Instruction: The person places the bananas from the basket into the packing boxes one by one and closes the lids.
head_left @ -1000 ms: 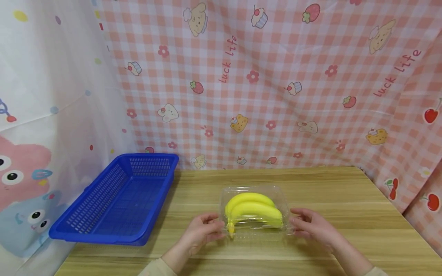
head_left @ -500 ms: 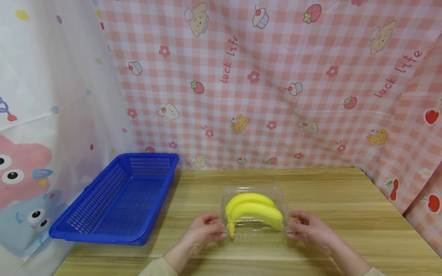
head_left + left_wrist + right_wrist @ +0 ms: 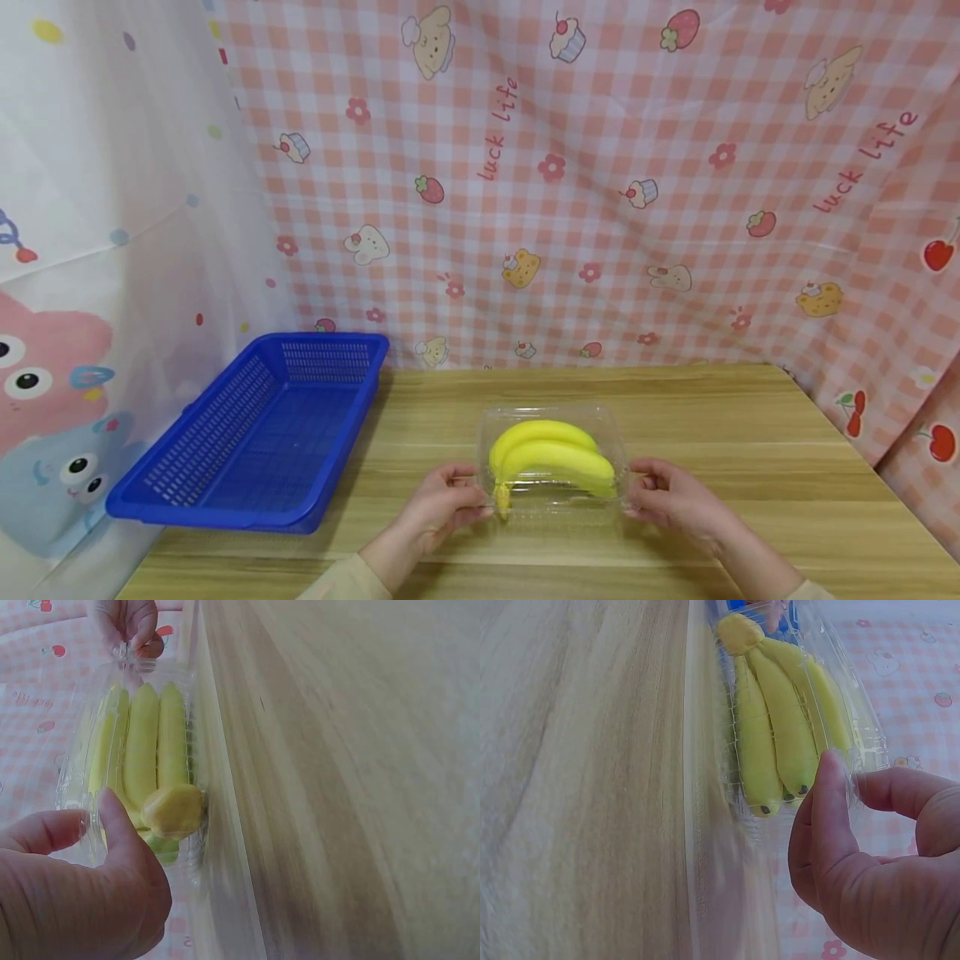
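A clear plastic clamshell box [image 3: 557,409] sits on the wooden table in front of me, its lid lying over a bunch of yellow bananas [image 3: 555,457]. At the box's left front corner, my left hand [image 3: 444,510] pinches the plastic edge between thumb and finger; the left wrist view shows the same hold [image 3: 82,889] from closer. My right hand [image 3: 678,507] pinches the edge at the opposite corner, and in the right wrist view its thumb and index finger [image 3: 829,802] meet at the rim. Whether the lid is latched cannot be told.
A blue plastic basket [image 3: 277,450] with slotted walls stands at the table's left side. Behind the wooden table [image 3: 712,425] hangs a pink checked cloth [image 3: 585,225], and a white patterned cloth [image 3: 165,250] hangs on the left.
My right hand's fingers have drawn in slightly against the box's right edge. The left hand keeps its hold, and the box and bananas stay about where they were.
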`<state>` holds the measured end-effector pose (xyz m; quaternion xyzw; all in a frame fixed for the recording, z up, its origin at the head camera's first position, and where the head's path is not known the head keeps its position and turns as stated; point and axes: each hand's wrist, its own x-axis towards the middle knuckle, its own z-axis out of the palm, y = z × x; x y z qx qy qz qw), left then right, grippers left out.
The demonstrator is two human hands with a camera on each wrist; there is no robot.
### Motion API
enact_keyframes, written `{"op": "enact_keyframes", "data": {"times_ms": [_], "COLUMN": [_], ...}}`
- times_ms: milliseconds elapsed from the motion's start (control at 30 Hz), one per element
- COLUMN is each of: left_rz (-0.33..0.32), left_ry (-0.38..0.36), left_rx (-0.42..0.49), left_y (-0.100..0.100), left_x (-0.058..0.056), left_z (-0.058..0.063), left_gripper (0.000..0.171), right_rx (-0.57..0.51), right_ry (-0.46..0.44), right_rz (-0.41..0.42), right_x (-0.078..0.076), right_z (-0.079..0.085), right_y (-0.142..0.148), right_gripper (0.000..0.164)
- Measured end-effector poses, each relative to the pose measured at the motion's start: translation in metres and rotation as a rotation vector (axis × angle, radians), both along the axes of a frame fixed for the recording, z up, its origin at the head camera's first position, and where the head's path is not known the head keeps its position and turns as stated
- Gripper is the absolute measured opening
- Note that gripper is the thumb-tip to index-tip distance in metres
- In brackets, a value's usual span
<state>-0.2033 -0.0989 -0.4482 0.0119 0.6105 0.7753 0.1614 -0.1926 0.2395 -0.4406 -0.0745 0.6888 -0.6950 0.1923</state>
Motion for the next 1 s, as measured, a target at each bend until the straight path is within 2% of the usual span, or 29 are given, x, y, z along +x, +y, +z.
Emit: {"op": "enact_keyframes", "data": {"times_ms": [500, 1000], "left_rz": [0.015, 0.021], "left_ry": [-0.022, -0.029], "left_rx": [-0.025, -0.015], "left_y": [0.0019, 0.0019], "left_x": [-0.0024, -0.0045], "left_z": [0.0013, 0.0013], "left_gripper": [0.056, 0.057], "right_rx": [0.006, 0.087], "right_ry": [0.023, 0.097], "right_rz": [-0.021, -0.073], "right_x": [-0.0009, -0.0004], "right_z": [-0.0021, -0.0077], "right_y": [-0.0020, -0.0051], "right_gripper": [0.067, 0.062]}}
